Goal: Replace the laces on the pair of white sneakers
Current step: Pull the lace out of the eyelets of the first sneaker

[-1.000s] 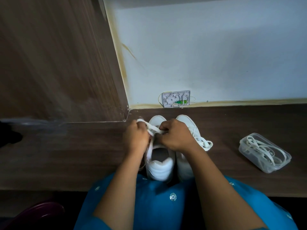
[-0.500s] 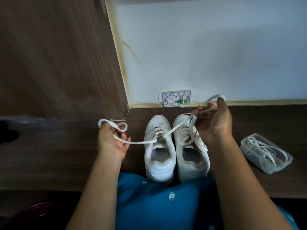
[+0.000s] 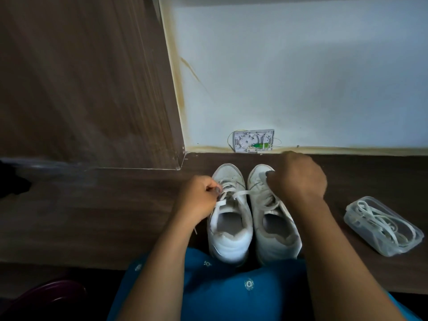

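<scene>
Two white sneakers stand side by side on the dark wooden table (image 3: 92, 216), heels toward me. My left hand (image 3: 199, 198) pinches a white lace (image 3: 238, 193) at the left edge of the left sneaker (image 3: 229, 218). That lace runs flat across the left sneaker's eyelets toward the right. My right hand (image 3: 297, 178) hovers curled over the laces of the right sneaker (image 3: 273, 225) and covers part of its toe; the frame does not show what its fingers hold.
A clear plastic box (image 3: 383, 225) with loose white laces lies on the table to the right. A small white wall plate (image 3: 254, 141) sits at the wall's foot behind the sneakers. A wooden panel (image 3: 81, 84) rises at the left. My blue-clad lap (image 3: 220, 290) is below.
Both hands came back in from a wide outward pull. My left hand moved right to the left sneaker; my right hand dropped from near the wall onto the right sneaker.
</scene>
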